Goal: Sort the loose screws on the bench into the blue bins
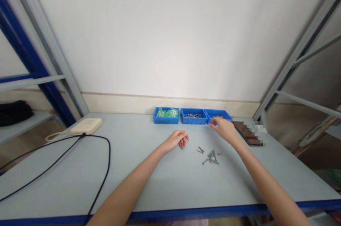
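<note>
Screws (212, 156) lie lower right of centre, apart from the left hand (177, 139) and right hand (223, 127), fingers loosely curled, any hold unclear.

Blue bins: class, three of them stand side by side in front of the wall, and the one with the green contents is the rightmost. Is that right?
Not quite: the head view shows the green contents in the leftmost bin. The three blue bins do stand side by side in front of the wall.
</note>
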{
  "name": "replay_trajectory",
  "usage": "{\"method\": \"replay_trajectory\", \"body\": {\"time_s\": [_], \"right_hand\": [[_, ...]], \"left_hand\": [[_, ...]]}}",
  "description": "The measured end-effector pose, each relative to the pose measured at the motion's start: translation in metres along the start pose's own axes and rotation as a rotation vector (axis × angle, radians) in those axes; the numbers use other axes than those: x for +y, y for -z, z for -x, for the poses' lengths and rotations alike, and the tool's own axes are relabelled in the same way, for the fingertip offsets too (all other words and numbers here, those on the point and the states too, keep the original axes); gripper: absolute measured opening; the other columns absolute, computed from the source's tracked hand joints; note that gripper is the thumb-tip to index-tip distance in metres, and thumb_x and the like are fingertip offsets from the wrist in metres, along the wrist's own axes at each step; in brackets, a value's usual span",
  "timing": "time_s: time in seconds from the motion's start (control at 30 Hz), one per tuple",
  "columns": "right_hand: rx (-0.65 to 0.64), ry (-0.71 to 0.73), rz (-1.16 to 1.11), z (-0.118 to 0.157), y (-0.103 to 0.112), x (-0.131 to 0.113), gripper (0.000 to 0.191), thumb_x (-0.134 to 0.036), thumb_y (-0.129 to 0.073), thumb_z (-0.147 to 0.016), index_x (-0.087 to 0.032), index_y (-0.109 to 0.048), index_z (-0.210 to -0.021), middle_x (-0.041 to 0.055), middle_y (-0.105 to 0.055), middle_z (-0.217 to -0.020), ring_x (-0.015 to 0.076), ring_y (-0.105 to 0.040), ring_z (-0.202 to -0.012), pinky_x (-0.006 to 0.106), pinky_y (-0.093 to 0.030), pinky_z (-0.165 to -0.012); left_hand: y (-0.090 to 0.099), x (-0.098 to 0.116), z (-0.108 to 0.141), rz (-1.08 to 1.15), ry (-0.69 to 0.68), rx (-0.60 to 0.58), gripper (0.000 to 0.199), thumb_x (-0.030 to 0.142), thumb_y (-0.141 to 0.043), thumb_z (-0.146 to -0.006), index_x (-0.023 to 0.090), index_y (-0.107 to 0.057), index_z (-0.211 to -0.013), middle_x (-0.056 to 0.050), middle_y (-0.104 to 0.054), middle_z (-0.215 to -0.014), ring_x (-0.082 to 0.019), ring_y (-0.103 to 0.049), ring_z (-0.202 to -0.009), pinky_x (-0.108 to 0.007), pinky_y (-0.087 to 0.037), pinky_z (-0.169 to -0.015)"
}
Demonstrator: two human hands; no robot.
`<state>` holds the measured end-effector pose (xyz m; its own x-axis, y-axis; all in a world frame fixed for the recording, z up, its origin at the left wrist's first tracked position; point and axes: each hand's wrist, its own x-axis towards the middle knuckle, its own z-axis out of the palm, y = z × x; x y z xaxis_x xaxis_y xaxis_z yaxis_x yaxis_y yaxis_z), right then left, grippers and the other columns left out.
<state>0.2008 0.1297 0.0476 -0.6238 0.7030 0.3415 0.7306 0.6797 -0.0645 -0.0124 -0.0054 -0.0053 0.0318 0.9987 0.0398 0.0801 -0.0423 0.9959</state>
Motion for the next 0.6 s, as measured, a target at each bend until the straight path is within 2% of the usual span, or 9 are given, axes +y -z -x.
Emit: {"method": "replay_trajectory", "body": {"time_s": [0.1, 0.2, 0.33, 0.6], "right_hand": [[-0.218, 0.132, -0.214, 0.035, -0.013, -0.02, 0.022, -0.043, -0.059, -0.076, -0.022, -0.064, -0.081, 0.0032, -0.064, -0.085, 0.0171, -0.058, -0.073, 0.025, -0.034, -0.061], [-0.283, 0.137, -0.254, 0.054, -0.019, -0.033, 0.015, -0.034, -0.057, -0.079, -0.02, -0.063, -0.08, 0.0036, -0.064, -0.082, 0.0164, -0.057, -0.072, 0.025, -0.033, -0.062], [-0.288, 0.136, -0.171, 0.056, -0.019, -0.041, 0.011, -0.023, -0.052, -0.081, -0.018, -0.061, -0.077, 0.0052, -0.063, -0.083, 0.0183, -0.058, -0.078, 0.026, -0.033, -0.064], [-0.151, 0.166, 0.067, 0.039, -0.032, -0.059, 0.015, -0.016, -0.044, -0.087, -0.013, -0.058, -0.085, 0.0137, -0.062, -0.09, 0.0249, -0.058, -0.087, 0.031, -0.035, -0.069]], "left_hand": [[-0.001, 0.0, 0.0, 0.0, -0.018, 0.015, 0.047, 0.058, -0.049, -0.075, 0.012, -0.056, -0.07, 0.001, -0.054, -0.05, -0.009, -0.052, -0.041, -0.02, -0.04, -0.043], [-0.003, 0.001, -0.001, -0.006, -0.035, 0.026, 0.046, 0.058, -0.05, -0.074, 0.012, -0.056, -0.071, 0.001, -0.054, -0.05, -0.009, -0.052, -0.042, -0.021, -0.041, -0.045], [-0.002, 0.0, 0.0, -0.031, -0.037, 0.022, 0.046, 0.058, -0.05, -0.074, 0.012, -0.056, -0.071, 0.001, -0.054, -0.05, -0.01, -0.052, -0.043, -0.021, -0.041, -0.045], [-0.002, -0.006, -0.001, -0.069, -0.043, 0.037, 0.038, 0.051, -0.047, -0.079, 0.013, -0.054, -0.078, 0.002, -0.054, -0.052, -0.01, -0.051, -0.042, -0.021, -0.041, -0.046]]}}
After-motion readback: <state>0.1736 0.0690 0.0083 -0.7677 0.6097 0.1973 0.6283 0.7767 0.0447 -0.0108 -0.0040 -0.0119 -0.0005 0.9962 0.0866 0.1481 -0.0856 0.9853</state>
